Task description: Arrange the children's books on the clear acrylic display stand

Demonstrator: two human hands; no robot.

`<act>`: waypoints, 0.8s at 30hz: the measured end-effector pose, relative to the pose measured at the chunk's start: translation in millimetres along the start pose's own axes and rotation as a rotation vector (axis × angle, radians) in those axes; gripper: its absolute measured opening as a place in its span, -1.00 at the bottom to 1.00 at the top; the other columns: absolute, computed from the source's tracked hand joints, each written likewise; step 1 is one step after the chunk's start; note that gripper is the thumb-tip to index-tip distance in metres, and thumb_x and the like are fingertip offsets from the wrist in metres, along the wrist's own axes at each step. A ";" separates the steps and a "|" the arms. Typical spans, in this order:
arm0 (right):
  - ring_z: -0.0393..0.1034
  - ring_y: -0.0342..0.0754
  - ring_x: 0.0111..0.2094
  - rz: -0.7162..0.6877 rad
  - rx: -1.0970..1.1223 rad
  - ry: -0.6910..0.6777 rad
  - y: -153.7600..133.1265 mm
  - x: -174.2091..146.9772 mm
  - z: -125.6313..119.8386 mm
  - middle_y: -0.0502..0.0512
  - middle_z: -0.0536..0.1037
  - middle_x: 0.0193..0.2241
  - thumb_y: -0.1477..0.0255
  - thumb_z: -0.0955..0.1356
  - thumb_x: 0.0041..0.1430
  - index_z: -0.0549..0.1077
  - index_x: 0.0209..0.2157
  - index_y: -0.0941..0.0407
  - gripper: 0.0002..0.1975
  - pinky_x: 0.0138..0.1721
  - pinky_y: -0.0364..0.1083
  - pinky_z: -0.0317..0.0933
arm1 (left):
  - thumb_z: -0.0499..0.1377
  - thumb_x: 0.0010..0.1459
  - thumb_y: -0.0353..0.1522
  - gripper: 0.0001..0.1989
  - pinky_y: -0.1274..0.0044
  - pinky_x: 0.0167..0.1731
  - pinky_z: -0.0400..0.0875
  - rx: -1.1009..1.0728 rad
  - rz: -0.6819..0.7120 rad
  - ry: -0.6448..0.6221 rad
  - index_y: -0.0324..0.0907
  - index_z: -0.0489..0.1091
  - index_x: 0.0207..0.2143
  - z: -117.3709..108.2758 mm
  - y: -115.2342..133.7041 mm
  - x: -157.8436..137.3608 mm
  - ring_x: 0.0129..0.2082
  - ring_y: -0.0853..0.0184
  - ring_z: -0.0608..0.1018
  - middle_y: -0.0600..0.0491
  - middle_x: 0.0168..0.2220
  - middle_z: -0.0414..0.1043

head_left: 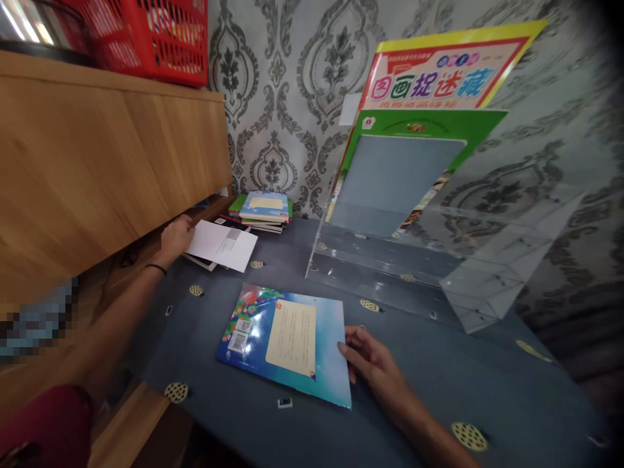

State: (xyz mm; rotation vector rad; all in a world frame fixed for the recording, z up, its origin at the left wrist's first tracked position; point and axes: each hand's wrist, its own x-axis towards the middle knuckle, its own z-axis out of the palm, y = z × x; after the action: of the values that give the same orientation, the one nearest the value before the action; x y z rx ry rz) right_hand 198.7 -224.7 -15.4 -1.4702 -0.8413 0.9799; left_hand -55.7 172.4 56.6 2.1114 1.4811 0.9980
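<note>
A blue picture book (329,344) lies on the dark tablecloth with its back cover up, showing a cream text panel and a barcode. At its right edge is my right hand (373,364), the thumb on top of the cover and the fingers curled at the edge. Farther off on the left, my left hand (176,238) is closed at the left edge of a white book (219,244) with a grey printed patch. That white book rests over darker books (208,264); the fingertips of my left hand are partly hidden.
A stack of books (266,211) stands against the patterned wall. On the right, a clear acrylic stand (497,279) holds tall green and yellow-edged picture books (439,123). A wooden cabinet (112,149) overhangs the table's left side, with a red basket (166,45) on top.
</note>
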 end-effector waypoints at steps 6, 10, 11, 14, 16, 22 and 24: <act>0.21 -0.22 -0.64 0.014 -0.010 0.055 3.5 5.4 -2.0 -0.03 0.47 -0.46 -0.02 0.48 -0.01 0.44 -0.22 0.11 -0.48 -0.62 -0.17 0.13 | -0.02 0.34 -0.36 -0.74 0.22 0.11 0.35 0.195 0.652 -0.234 -0.20 0.41 -0.06 40.6 34.1 -99.3 0.02 0.14 0.49 -0.11 -0.04 0.50; 0.23 -0.21 -0.66 0.004 -0.020 0.096 4.7 8.7 -6.8 -0.04 0.47 -0.51 0.00 0.49 -0.04 0.47 -0.17 0.11 -0.46 -0.65 -0.18 0.14 | 0.01 0.40 -0.29 -0.71 0.22 0.22 0.29 0.196 1.026 -0.565 -0.15 0.34 0.09 69.5 68.8 -178.2 0.20 0.17 0.42 -0.08 0.16 0.41; 0.23 -0.21 -0.67 -0.001 -0.031 0.104 6.2 9.3 -9.3 -0.04 0.47 -0.52 -0.01 0.49 -0.04 0.47 -0.16 0.12 -0.45 -0.66 -0.18 0.14 | 0.02 0.40 -0.27 -0.67 0.23 0.25 0.27 0.201 1.042 -0.605 -0.18 0.31 0.13 74.7 75.1 -190.4 0.25 0.16 0.38 -0.11 0.22 0.36; 0.28 -0.15 -0.67 -0.019 -0.121 0.130 12.5 9.4 -20.2 -0.02 0.47 -0.52 -0.03 0.46 -0.03 0.46 -0.13 0.11 -0.42 -0.69 -0.15 0.18 | 0.05 0.39 -0.26 -0.60 0.24 0.29 0.23 0.179 1.045 -0.670 -0.26 0.26 0.19 85.4 84.7 -207.2 0.31 0.13 0.31 -0.17 0.30 0.26; 0.37 -0.07 -0.60 -0.075 -0.294 0.176 14.7 7.9 -28.4 0.01 0.50 -0.49 0.02 0.42 0.03 0.46 -0.12 0.10 -0.49 -0.62 -0.10 0.28 | 0.04 0.39 -0.26 -0.58 0.23 0.31 0.21 0.161 1.038 -0.686 -0.27 0.25 0.21 89.2 85.3 -208.0 0.33 0.13 0.29 -0.18 0.32 0.24; 0.53 0.11 -0.23 -0.417 -0.935 0.240 1.3 10.2 -13.7 0.18 0.58 -0.20 0.26 0.26 0.28 0.53 -0.11 0.04 -0.72 -0.22 0.08 0.46 | 0.01 0.41 -0.27 -0.57 0.19 0.31 0.20 0.140 1.067 -0.679 -0.25 0.21 0.24 94.9 80.6 -206.5 0.35 0.12 0.26 -0.20 0.32 0.23; 0.47 0.12 0.03 -0.534 -0.916 0.078 -2.1 17.6 9.1 0.20 0.56 -0.02 0.27 0.22 0.36 0.48 0.05 0.03 -0.65 0.06 0.13 0.39 | 0.01 0.40 -0.28 -0.58 0.16 0.31 0.20 0.128 1.062 -0.669 -0.24 0.21 0.24 97.2 77.7 -207.3 0.34 0.11 0.27 -0.20 0.31 0.24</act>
State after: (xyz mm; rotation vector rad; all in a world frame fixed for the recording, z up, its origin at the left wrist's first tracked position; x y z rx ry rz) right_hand 197.5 -204.9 -15.7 -1.8478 -1.6413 0.0969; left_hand 25.7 -38.9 -28.1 2.9328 0.0458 0.3348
